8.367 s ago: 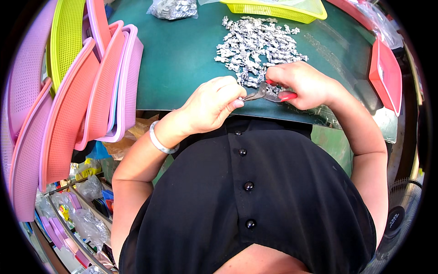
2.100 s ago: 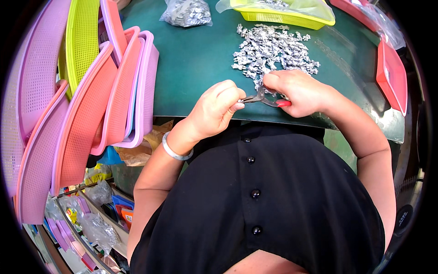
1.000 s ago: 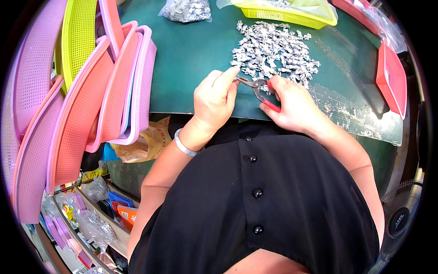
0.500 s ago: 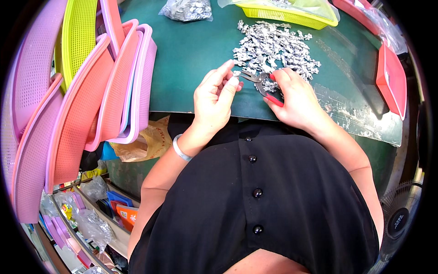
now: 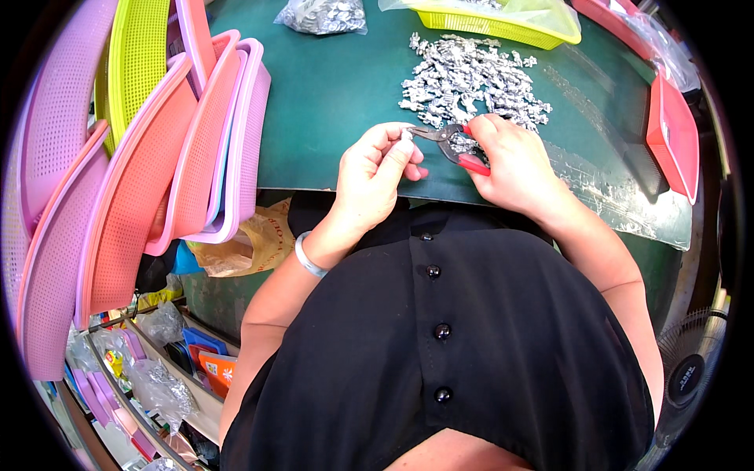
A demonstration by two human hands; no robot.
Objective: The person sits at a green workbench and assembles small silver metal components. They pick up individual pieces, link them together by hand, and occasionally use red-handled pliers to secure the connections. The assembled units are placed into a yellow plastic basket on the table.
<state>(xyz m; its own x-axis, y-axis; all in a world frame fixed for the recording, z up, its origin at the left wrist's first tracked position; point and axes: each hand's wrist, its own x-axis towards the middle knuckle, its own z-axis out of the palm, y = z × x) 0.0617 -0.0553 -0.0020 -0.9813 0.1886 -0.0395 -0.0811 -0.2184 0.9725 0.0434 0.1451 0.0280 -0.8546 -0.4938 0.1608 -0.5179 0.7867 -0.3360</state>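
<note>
My right hand point(image 5: 514, 161) is closed around the red handles of a pair of pliers point(image 5: 451, 143) with dark, pointed jaws. Between thumb and fingers, my left hand point(image 5: 375, 169) pinches a small silver metal piece point(image 5: 407, 134), mostly hidden by the fingertips. The tips of the pliers reach that piece. Just beyond my hands lies a loose pile of small silver metal pieces point(image 5: 471, 78), a few of them showing beneath the pliers.
A yellow-green basket point(image 5: 503, 30) and a clear bag of silver pieces point(image 5: 320, 17) stand farther back on the green table point(image 5: 314, 118). At right is a red tray point(image 5: 673, 137). Stacked pink and purple baskets point(image 5: 141, 188) crowd the left. A fan point(image 5: 687, 377) stands lower right.
My left fingers have curled in more, lower around the small piece. The pliers have turned slightly and their handles look closer together.
</note>
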